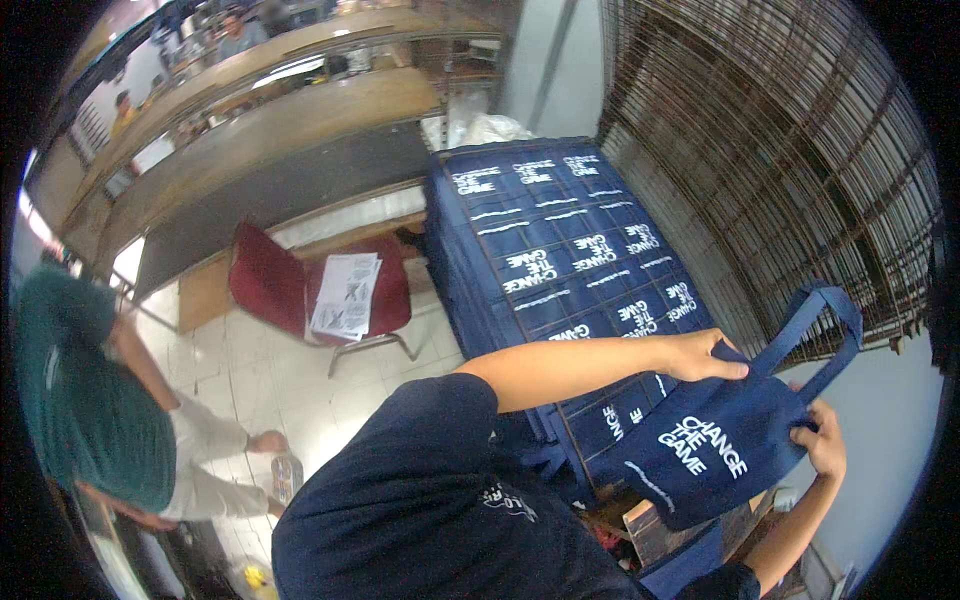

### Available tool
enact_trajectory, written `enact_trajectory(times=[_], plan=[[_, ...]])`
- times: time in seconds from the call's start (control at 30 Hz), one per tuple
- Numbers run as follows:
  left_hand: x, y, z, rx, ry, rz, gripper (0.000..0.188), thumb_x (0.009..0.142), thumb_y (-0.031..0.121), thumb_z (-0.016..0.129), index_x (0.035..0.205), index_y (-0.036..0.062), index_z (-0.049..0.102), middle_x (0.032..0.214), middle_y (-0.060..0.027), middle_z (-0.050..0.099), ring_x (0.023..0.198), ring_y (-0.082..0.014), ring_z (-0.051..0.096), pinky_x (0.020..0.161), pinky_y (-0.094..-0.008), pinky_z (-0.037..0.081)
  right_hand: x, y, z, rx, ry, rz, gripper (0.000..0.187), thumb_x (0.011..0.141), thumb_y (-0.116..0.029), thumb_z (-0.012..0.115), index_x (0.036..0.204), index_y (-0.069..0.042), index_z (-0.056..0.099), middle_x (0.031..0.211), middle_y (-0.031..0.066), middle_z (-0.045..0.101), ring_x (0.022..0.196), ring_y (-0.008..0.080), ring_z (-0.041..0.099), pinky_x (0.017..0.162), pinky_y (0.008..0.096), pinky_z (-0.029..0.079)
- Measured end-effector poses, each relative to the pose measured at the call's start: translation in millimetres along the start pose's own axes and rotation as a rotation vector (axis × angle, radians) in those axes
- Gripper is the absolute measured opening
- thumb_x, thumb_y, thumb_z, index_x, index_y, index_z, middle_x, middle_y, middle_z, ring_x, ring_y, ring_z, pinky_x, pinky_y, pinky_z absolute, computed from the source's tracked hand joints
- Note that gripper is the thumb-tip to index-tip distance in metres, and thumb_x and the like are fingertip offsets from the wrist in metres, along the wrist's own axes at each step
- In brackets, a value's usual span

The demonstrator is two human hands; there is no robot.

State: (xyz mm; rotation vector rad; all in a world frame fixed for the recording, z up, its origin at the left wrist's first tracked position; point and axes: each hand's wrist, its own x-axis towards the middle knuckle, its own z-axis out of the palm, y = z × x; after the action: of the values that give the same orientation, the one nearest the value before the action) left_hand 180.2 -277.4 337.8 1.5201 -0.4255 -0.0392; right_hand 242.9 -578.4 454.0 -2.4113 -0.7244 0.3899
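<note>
A navy blue tote bag with white lettering hangs tilted between my hands, its strap loop sticking up toward the upper right. My left hand pinches the top edge at one corner, thumb on the near side. At the opposite top corner, my right hand is closed on the fabric, with some fingertips showing behind the rim. Just beyond my left forearm lies a broad stack of matching navy bags, spread in rows with white print facing up. The held bag covers part of the stack's near end.
A red chair with printed papers on its seat stands left of the stack. Another person in a green shirt is at the far left. Wire racks line the right side. Wooden shelving runs along the back. Below the bag is a wooden surface.
</note>
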Motion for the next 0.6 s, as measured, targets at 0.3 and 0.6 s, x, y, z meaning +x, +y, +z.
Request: enact_trajectory(times=[0.3, 0.6], plan=[[45.5, -8.2, -154.6, -0.413, 0.107, 0.000, 0.040, 0.087, 0.032, 0.056, 0.110, -0.0008, 0.055, 0.104, -0.0096, 0.060, 0.094, -0.0157, 0.055, 0.083, -0.0284, 0.043, 1.6, 25.2, 292.5, 0.749, 1.409, 0.231, 0.052, 0.085, -0.042, 0.047, 0.121, -0.005, 0.046, 0.119, 0.0109, 0.049, 0.104, 0.0237, 0.047, 0.090, 0.0416, 0.033], [65.0, -27.0, -407.9, -0.370, 0.350, -0.057, 0.034, 0.087, 0.026, 0.056, 0.114, 0.0050, 0.053, 0.106, -0.0047, 0.059, 0.097, -0.0138, 0.053, 0.085, -0.0294, 0.042, 253.3, -117.0, 390.7, 1.812, 0.489, 0.163, 0.044, 0.079, -0.026, 0.050, 0.120, -0.014, 0.043, 0.118, 0.0055, 0.049, 0.114, 0.0237, 0.042, 0.099, 0.0419, 0.027]])
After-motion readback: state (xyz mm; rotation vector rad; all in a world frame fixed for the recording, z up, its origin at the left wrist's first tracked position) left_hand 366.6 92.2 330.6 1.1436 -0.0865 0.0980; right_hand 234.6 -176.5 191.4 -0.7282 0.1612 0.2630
